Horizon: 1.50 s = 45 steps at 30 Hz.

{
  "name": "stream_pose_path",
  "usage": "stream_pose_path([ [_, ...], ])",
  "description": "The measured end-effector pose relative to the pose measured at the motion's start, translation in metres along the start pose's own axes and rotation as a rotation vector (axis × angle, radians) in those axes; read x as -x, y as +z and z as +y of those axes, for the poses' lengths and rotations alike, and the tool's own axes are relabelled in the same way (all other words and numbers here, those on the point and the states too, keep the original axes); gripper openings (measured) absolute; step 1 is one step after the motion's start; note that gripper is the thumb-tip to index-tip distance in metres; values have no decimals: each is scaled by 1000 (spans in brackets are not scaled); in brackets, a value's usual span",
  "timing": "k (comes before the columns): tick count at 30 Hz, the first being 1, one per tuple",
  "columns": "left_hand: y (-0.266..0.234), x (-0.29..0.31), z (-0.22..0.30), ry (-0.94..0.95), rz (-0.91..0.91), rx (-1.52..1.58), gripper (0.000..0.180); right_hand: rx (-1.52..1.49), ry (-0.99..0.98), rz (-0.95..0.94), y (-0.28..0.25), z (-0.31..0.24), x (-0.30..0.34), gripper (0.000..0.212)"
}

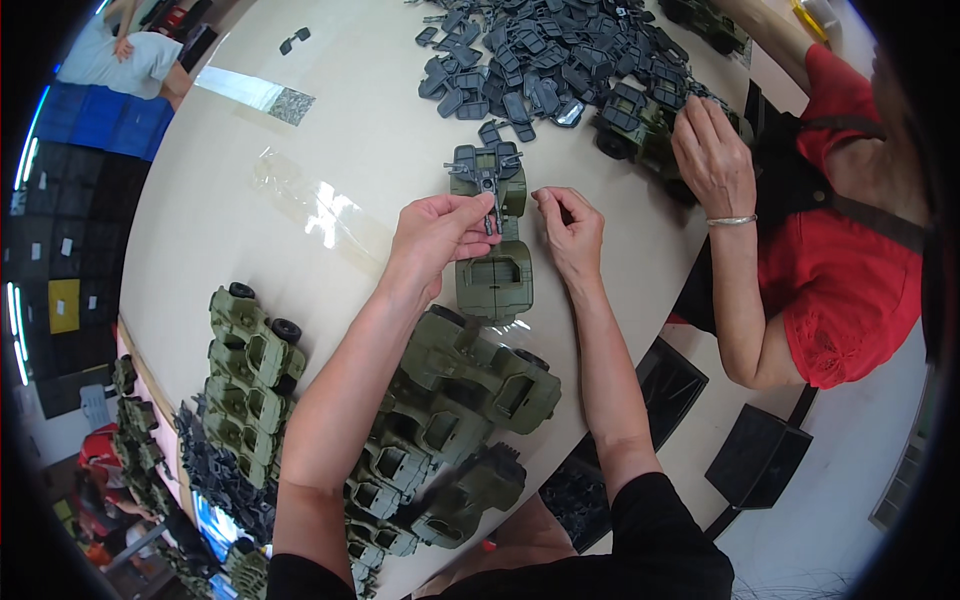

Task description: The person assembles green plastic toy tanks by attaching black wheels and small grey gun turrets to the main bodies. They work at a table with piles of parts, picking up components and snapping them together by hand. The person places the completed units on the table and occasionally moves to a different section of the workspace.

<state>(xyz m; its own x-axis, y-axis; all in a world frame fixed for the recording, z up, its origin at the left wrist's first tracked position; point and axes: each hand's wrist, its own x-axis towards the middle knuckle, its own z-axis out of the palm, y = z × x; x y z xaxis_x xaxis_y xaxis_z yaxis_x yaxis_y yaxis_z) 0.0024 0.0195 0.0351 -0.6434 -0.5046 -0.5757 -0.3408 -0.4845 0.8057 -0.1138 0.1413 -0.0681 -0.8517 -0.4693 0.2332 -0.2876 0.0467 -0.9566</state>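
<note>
Head view. Your left hand grips a dark grey handlebar-shaped part between thumb and fingers, above the upper end of an olive-green toy vehicle body. This body lies on the cream table in front of you; your left hand covers part of its middle. Whether the grey part touches the body, you cannot tell. Your right hand is just beside the body on its right, thumb and forefinger drawn together; you cannot tell whether they hold anything small.

Just beyond the gripped part lie loose grey pieces, and behind these a heap of dark grey parts. To the right, a co-worker's hand, with a bracelet at the wrist, is at a wheeled green toy vehicle. Nearer you, a group of green vehicle bodies crowds the table between your forearms, the left forearm hiding some of it; a further row of bodies stands to the left. Clear tape crosses the tabletop. Black bins sit beyond the table's right edge.
</note>
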Motion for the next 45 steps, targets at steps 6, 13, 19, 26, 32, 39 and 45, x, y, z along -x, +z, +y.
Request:
stream_pose_path([
  [6,-5,-4,0,-33,-34,28,24,4,-8,0,1,2,0,14],
  [13,-6,-7,1,-10,-8,-47,23,23,-18,11,0,-1,-1,13],
  [19,-5,-6,2,2,-7,-42,21,21,-12,3,0,-1,0,13],
  [26,-6,-9,4,-14,0,-38,22,15,-7,1,0,-4,1,13],
  [32,-26,2,10,80,123,-204,28,-65,-13,22,0,-3,1,14],
  [39,-47,27,-15,32,-17,-577,56,-549,91,471,-38,-15,-9,34],
  [45,-39,29,-21,-4,-22,-496,60,-296,239,-92,-19,-75,9,24],
])
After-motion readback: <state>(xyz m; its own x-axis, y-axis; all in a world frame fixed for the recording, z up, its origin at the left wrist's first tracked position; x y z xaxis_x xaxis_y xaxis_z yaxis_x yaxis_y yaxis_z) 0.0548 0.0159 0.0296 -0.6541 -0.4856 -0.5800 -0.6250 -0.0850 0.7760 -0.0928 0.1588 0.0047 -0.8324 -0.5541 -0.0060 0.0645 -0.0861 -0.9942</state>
